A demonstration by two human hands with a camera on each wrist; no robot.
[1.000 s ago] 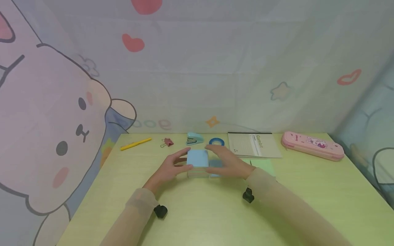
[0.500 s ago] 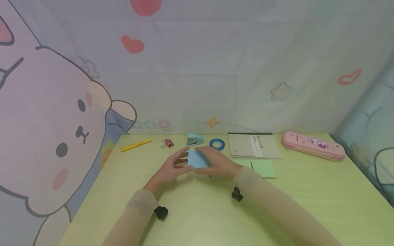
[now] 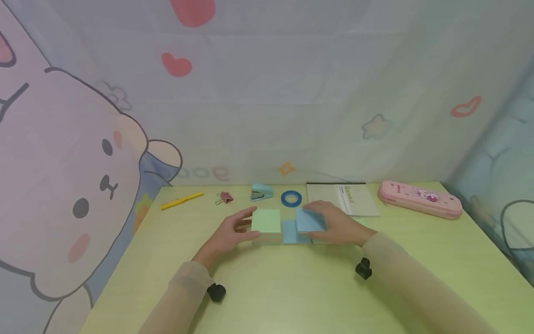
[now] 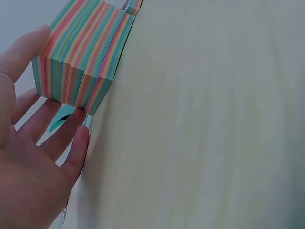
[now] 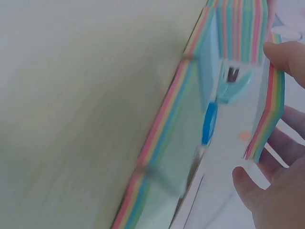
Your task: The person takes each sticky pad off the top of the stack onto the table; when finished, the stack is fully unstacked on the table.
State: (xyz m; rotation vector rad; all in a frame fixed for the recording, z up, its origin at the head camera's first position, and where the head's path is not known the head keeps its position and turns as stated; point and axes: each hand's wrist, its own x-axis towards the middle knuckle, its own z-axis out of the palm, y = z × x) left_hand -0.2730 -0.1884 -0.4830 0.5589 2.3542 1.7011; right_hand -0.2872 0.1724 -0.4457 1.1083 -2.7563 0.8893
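Observation:
In the head view my left hand (image 3: 229, 234) holds the near-left side of a stack of sticky note pads (image 3: 267, 221) with a green top sheet. Striped pink, yellow and teal edges of the stack (image 4: 78, 55) show between thumb and fingers in the left wrist view. To the right, my right hand (image 3: 341, 227) pinches one sticky note pad (image 3: 310, 220) with a blue top, lifted above the table. Beneath and beside it lies a flat blue pad (image 3: 289, 232). Green pads (image 5: 176, 138) continue that row in the right wrist view; the hand mostly covers them in the head view.
Along the back of the table (image 3: 267, 287) lie a yellow pen (image 3: 182, 201), a pink binder clip (image 3: 225, 197), a teal stapler (image 3: 261, 192), a blue tape roll (image 3: 291, 199), a notebook (image 3: 354, 199) and a pink pencil case (image 3: 420, 199). A printed curtain (image 3: 267, 93) hangs behind.
The right hand has taken the blue-topped pad off the stack and moved it right, baring a green top. The left hand keeps its place at the stack.

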